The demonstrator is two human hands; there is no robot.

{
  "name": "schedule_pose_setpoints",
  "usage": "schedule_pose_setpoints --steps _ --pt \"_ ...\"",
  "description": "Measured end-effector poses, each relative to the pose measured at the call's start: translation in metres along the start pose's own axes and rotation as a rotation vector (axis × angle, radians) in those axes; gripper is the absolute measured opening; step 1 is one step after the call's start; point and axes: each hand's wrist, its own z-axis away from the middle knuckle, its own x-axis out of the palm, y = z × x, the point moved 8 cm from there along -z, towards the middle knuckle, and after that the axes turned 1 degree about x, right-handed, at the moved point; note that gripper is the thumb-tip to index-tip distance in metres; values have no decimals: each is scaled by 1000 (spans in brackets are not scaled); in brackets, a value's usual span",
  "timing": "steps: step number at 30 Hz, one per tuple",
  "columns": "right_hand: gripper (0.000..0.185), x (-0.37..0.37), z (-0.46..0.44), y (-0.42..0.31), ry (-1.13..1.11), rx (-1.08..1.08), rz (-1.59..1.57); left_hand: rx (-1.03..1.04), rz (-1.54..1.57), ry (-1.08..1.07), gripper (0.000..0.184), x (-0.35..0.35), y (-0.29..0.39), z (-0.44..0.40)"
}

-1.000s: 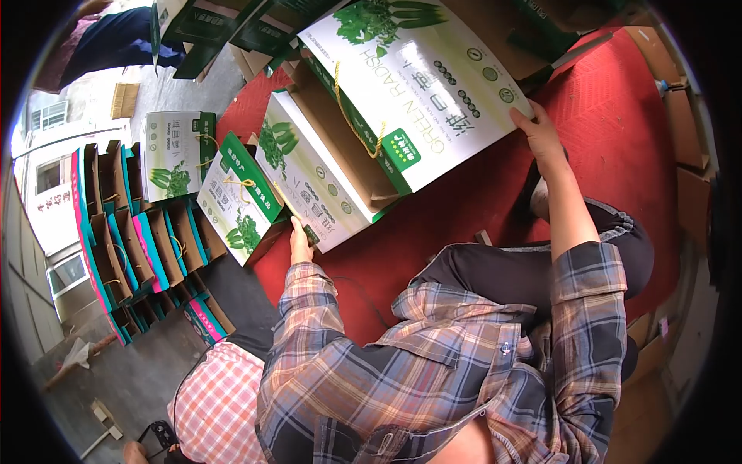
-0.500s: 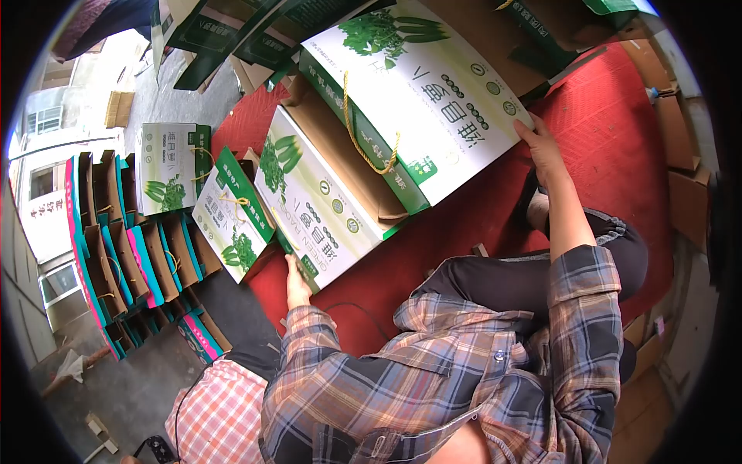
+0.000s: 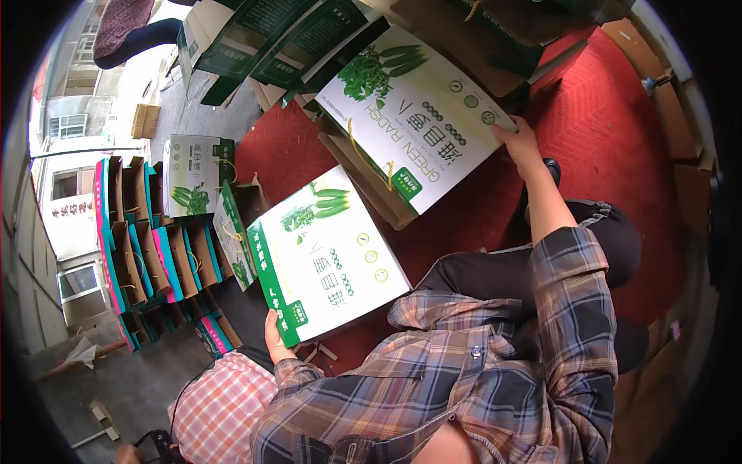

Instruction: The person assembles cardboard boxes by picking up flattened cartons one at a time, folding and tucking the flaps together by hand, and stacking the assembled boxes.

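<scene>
My left hand (image 3: 277, 337) grips the lower left corner of a white and green radish carton panel (image 3: 332, 255), at its green edge strip. My right hand (image 3: 521, 142) pinches the right corner of a second printed panel (image 3: 413, 116), which lies farther away and has a yellow rope handle (image 3: 390, 175). Brown inner cardboard (image 3: 359, 174) shows between the two panels. I cannot tell whether both belong to one carton. Just left of the near panel stands another green and white carton (image 3: 235, 241), seen nearly edge-on. The fingertips behind the cardboard are hidden.
A red mat (image 3: 618, 155) spreads under the cartons. Teal and pink open cartons (image 3: 147, 255) are stacked at left, with a white radish carton (image 3: 192, 176) beside them. Dark green cartons (image 3: 282, 46) stand at the back. Brown cardboard (image 3: 680, 139) lines the right side.
The near panel has swung down and toward me in my left hand, and its printed face has turned. The far panel has tilted with its right corner still in my right hand.
</scene>
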Motion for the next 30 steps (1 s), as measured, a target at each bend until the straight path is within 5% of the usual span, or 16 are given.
schedule_pose_setpoints --steps 8,16,24,30 --pt "59 35 0 -1 -18 -29 81 259 27 -87 61 54 64 34" --pt "61 32 7 6 -107 40 13 322 60 -610 60 218 73 0" --pt "63 -8 16 0 -19 214 -427 140 186 -578 49 344 -2 -115" --pt "60 -13 40 -24 27 96 -354 263 122 -471 43 394 -11 -118"
